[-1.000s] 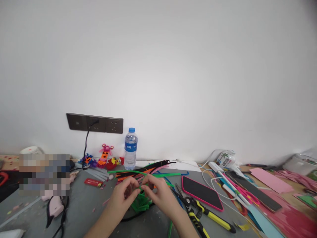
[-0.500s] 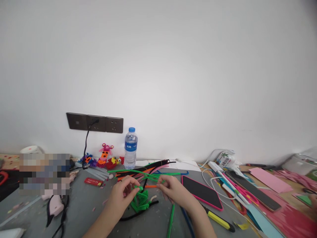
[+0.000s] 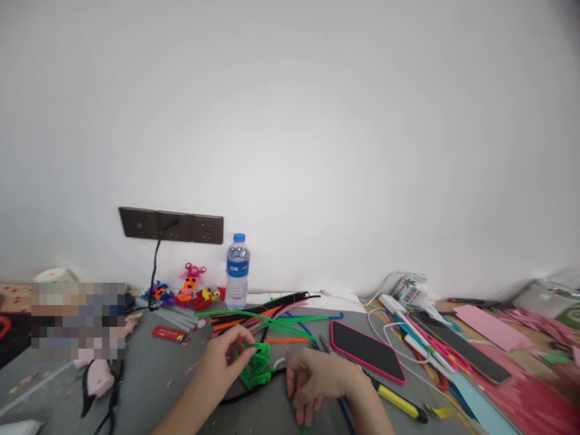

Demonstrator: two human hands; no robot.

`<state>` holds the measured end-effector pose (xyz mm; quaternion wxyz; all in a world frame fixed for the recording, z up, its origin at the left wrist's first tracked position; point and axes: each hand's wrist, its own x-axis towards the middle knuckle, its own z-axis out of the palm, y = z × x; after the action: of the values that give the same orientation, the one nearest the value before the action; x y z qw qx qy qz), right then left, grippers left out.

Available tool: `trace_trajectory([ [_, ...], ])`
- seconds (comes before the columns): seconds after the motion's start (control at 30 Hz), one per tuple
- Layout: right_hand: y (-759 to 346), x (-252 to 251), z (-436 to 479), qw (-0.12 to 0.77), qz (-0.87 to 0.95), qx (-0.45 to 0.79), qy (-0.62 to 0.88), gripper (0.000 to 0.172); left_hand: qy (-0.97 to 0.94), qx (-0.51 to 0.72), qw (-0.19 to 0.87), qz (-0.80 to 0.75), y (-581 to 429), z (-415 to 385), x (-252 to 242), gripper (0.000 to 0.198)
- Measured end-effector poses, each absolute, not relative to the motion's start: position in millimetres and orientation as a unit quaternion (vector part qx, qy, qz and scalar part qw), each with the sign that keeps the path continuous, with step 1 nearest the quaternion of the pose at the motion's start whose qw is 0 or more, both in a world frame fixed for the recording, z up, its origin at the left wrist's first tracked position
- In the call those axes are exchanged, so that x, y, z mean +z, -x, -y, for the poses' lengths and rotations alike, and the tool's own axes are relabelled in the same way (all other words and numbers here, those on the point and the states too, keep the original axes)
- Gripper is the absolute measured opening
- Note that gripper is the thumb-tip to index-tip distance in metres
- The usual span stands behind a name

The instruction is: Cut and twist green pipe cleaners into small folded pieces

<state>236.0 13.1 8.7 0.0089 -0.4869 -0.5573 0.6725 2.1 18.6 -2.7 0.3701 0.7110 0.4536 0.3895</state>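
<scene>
Pinched between thumb and fingers, my left hand [image 3: 230, 356] holds a cluster of folded green pipe cleaners [image 3: 258, 365] just above the mat. A black pipe cleaner [image 3: 242, 396] curves beneath the cluster, and a small pale tip [image 3: 278, 362] pokes out beside it. Lower on the right, my right hand [image 3: 310, 380] points down with its fingers closed at a straight green pipe cleaner [image 3: 302, 430]. Only a short bit of that stem shows below the fingertips. Behind both hands lies a loose pile of pipe cleaners [image 3: 267, 314] in black, orange, green and pink.
A water bottle [image 3: 238, 272] stands by the wall beside small pipe cleaner figures [image 3: 190, 287]. Pliers [image 3: 325, 344], a pink-edged phone [image 3: 367, 351] and a yellow cutter [image 3: 399, 402] lie to the right. A red packet [image 3: 167, 333] and a pink glue gun [image 3: 98, 379] are left.
My right hand has dropped from beside the pile toward the near edge, onto the straight green pipe cleaner. It uncovers the pliers. My left hand stays at the green cluster.
</scene>
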Motion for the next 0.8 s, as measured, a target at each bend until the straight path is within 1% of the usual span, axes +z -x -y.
trace_trajectory([
  [0.13,-237.5,4.1,-15.6,0.086,0.574,0.663,0.473,0.007,-0.714,0.397,0.357,-0.454,-1.9,-16.8,-3.4,0.006],
  [0.23,-242.7,5.9,-15.1,0.111,0.576,0.653,0.479,0.009,-0.711,0.406,0.349,-0.456,-1.9,-16.0,-2.4,0.006],
  [0.33,-243.0,11.4,-11.1,0.098,0.573,0.659,0.477,0.011,-0.709,0.412,0.349,-0.453,-2.2,-16.1,-1.7,0.005],
  [0.4,-238.5,13.3,-7.3,0.081,0.588,0.641,0.486,0.014,-0.707,0.415,0.351,-0.452,-2.3,-16.8,-1.9,0.005],
  [0.5,-226.4,10.1,-2.7,0.048,0.644,0.555,0.525,0.024,-0.696,0.425,0.355,-0.457,-1.5,-18.9,-3.8,0.006],
  [0.6,-213.8,4.5,-1.2,0.048,0.686,0.464,0.558,0.032,-0.668,0.446,0.374,-0.463,0.9,-21.9,-8.2,0.008],
  [0.7,-207.0,4.2,-2.1,0.054,0.671,0.451,0.586,0.03,-0.64,0.468,0.402,-0.458,2.9,-24.8,-13.8,0.012],
  [0.8,-207.6,7.0,-4.5,0.046,0.66,0.454,0.597,0.024,-0.62,0.487,0.423,-0.447,3.2,-26.5,-17.7,0.015],
])
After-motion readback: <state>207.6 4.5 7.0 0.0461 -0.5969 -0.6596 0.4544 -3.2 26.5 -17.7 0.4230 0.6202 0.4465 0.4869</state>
